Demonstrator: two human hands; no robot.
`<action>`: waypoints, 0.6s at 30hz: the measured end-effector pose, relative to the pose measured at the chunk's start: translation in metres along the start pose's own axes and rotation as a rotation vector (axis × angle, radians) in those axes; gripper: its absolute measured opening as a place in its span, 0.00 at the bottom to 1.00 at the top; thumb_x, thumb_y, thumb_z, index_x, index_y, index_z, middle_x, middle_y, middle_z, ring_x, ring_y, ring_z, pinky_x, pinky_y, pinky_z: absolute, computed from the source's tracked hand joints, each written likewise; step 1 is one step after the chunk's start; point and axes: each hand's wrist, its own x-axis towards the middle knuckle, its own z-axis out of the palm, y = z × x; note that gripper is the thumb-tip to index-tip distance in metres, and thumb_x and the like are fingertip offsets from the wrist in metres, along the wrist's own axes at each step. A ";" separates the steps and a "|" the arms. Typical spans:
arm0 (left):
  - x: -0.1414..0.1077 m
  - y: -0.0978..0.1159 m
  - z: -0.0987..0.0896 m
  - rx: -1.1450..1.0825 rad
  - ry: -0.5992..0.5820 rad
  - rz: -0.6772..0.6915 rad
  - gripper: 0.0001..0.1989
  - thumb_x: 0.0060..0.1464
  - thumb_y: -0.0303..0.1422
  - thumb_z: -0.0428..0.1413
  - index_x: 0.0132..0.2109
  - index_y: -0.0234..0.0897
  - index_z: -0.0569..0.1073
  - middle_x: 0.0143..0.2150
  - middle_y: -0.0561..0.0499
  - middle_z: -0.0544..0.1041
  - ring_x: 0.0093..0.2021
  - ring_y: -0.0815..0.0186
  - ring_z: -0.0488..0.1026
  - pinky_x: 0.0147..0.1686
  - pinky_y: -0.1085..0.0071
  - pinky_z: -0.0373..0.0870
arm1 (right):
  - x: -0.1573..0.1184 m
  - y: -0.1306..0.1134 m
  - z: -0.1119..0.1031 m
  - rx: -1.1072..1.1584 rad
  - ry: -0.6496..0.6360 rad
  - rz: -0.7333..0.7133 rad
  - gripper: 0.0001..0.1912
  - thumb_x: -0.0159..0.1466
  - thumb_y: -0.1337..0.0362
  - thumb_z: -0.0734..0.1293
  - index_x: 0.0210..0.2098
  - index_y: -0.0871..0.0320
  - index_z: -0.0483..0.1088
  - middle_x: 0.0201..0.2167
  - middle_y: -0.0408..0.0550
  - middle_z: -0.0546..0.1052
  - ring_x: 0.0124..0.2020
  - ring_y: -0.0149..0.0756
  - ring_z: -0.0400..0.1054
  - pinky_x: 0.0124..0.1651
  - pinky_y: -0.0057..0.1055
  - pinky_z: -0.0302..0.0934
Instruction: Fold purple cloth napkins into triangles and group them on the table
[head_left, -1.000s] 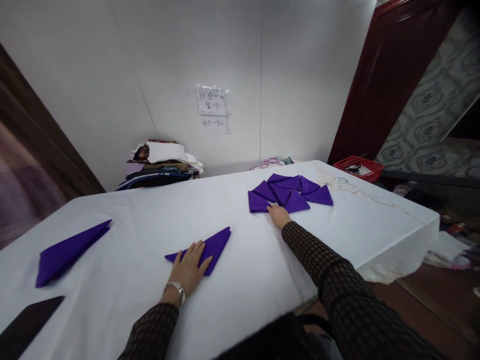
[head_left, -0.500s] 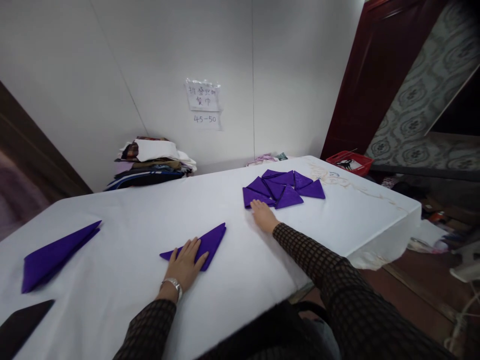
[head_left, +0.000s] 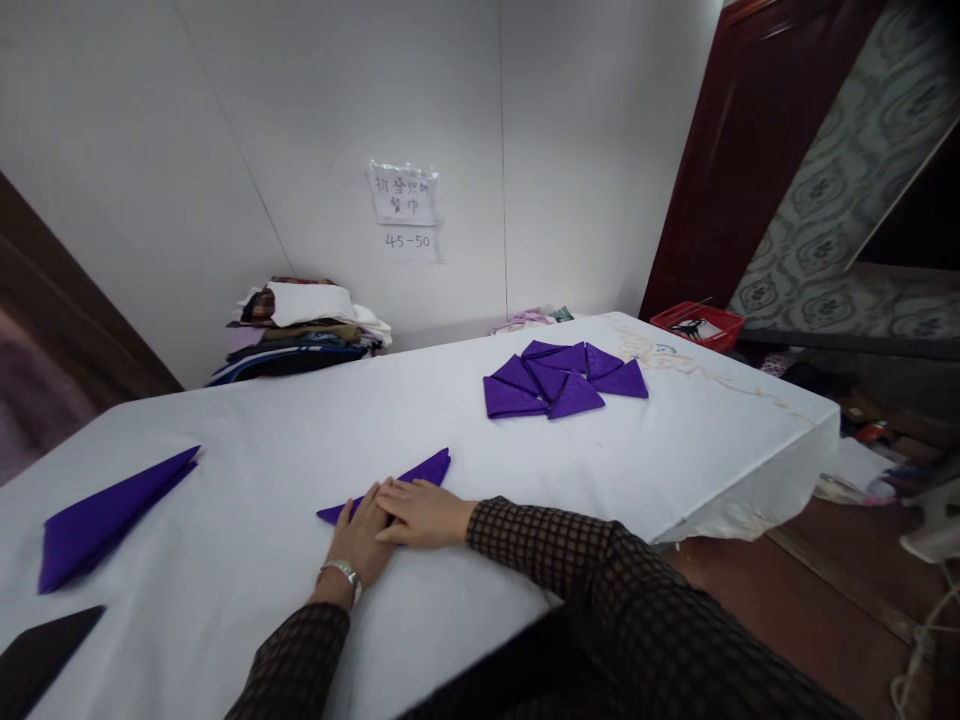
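A folded purple cloth (head_left: pixel 431 468) lies on the white-covered table (head_left: pixel 270 440) in front of me. Flat on its near side rests my left hand (head_left: pixel 361 540), a silver watch at the wrist. My right hand (head_left: pixel 426 513) lies across the cloth with its fingertips over the fingers of my left hand; both hands hide the cloth's middle. Several folded purple triangles (head_left: pixel 562 378) sit together farther back to the right. Another long folded purple cloth (head_left: pixel 112 520) is at the left.
Stacked clothes (head_left: pixel 300 330) stand by the back wall, beneath a paper sign (head_left: pixel 405 195). A red basket (head_left: pixel 716 338) is beyond the table's far right corner. Something dark and flat (head_left: pixel 45 655) lies at the near left.
My right hand has moved from the purple triangles leftward and nearer, onto the cloth beside my left hand. My left hand has stayed on the cloth.
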 end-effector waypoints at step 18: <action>0.002 0.006 -0.003 -0.064 0.046 -0.055 0.29 0.60 0.42 0.39 0.65 0.36 0.55 0.67 0.47 0.54 0.67 0.56 0.49 0.62 0.50 0.46 | -0.088 0.063 -0.036 -0.043 -0.026 0.261 0.31 0.67 0.51 0.56 0.63 0.62 0.53 0.65 0.59 0.54 0.66 0.46 0.45 0.64 0.49 0.42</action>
